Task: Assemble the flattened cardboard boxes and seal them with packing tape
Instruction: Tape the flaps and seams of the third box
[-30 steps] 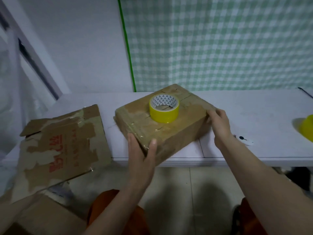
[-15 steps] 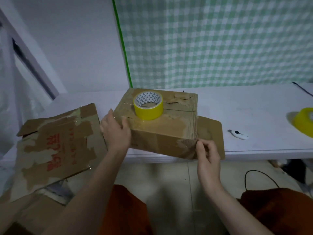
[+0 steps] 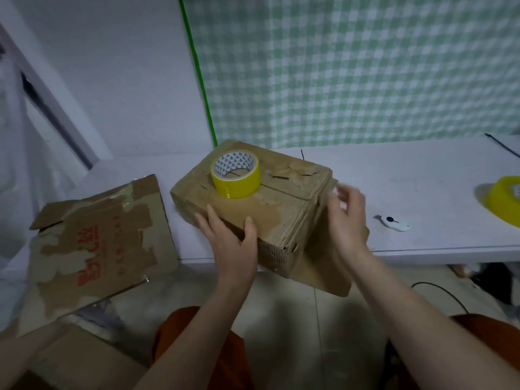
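Observation:
A worn brown cardboard box (image 3: pixel 287 198) sits at the white table's front edge, turned at an angle, one corner overhanging. A yellow tape roll (image 3: pixel 235 173) stands on its top. My left hand (image 3: pixel 230 243) presses flat on the box's near left side, thumb on the top edge. My right hand (image 3: pixel 347 215), blurred, hovers at the box's right end with fingers apart, above a loose flap (image 3: pixel 323 268) hanging out toward me. A flattened cardboard box (image 3: pixel 95 243) with red print lies at the left.
A small white cutter (image 3: pixel 395 223) lies on the white table (image 3: pixel 422 192) right of the box. A second yellow tape roll (image 3: pixel 506 199) sits at the far right edge. More cardboard (image 3: pixel 70 358) rests on the floor lower left. A black cable (image 3: pixel 439 291) runs below the table.
The box has been rotated on the table. My left hand slid from its left end to its near side. My right hand rose from the front corner to the right end.

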Demonstrator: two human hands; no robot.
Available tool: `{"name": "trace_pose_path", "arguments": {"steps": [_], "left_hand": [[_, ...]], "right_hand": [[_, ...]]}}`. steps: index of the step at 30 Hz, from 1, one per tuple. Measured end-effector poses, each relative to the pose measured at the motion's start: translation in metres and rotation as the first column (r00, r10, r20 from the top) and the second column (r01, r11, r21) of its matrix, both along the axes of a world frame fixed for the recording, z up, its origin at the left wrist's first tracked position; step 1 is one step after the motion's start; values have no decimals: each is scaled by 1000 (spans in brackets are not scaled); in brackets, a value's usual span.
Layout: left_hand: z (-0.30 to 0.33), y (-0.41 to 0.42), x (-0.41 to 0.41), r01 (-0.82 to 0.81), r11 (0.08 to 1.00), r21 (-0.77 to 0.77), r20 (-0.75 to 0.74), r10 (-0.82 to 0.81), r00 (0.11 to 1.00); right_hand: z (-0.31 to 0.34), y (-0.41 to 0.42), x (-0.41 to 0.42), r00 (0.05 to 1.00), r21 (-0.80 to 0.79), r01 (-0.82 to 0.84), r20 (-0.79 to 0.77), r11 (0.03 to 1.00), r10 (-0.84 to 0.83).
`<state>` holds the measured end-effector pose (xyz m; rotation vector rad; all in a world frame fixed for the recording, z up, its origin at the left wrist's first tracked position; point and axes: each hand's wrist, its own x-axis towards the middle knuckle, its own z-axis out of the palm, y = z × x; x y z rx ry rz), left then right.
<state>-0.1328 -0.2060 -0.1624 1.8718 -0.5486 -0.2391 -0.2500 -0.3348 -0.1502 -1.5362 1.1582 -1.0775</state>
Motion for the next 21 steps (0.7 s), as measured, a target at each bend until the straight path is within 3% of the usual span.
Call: {"name": "trace_pose_path", "arguments": {"steps": [3,6,12,18,21], "left_hand": [[1,3,-11,58,998,-18,-33,-58,998],[2,9,-13,114,993,-10,-55,-114,992],[16,18,28,109,994,-8,-68,-109,992],[47,5,79,357,900,252,-101,-342,934],[56,-8,81,378,864,334,-38,-388,921]], "right_hand": [[17,-42,17,985,152,-170,19,974,169],[19,-55,22,967,189,-242,-32,952,252],[-14,-5,2,999,47,-38,-3,998,38],[-27,54,-18,997,-14,-73,-4,997,73],[-24,52,-19,997,-6,-71,-32,997,71]]}}
